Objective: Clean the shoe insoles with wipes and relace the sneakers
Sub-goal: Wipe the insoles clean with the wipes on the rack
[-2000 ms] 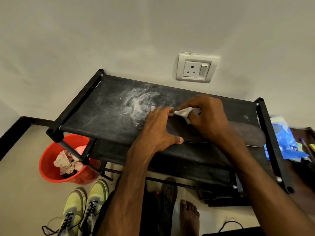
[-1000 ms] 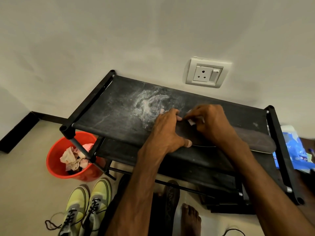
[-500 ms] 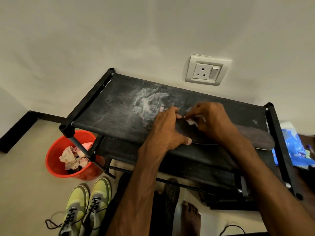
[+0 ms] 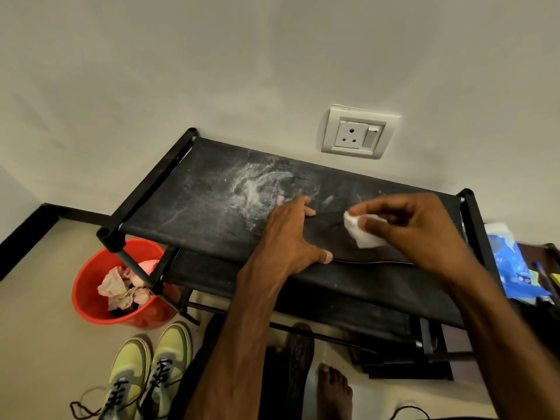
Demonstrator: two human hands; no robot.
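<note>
A dark insole (image 4: 333, 241) lies along the front of the black shoe rack's top shelf (image 4: 194, 207). My left hand (image 4: 291, 234) presses flat on the insole's left end, thumb at the near edge. My right hand (image 4: 415, 228) pinches a white wipe (image 4: 360, 233) over the insole's middle and hides its right part. A second dark insole (image 4: 298, 359) lies on the floor below. The yellow-green sneakers (image 4: 148, 371) stand on the floor at the lower left, dark laces trailing loose.
A red bucket (image 4: 91, 304) with crumpled used wipes sits under the rack's left corner. A blue wipe packet (image 4: 509, 262) lies to the right of the rack. A wall socket (image 4: 357, 133) is behind the shelf. My bare foot (image 4: 333, 389) is on the floor.
My right hand has slid the wipe to the right along the insole, away from my left hand. More of the wipe now shows. My left hand has stayed in place.
</note>
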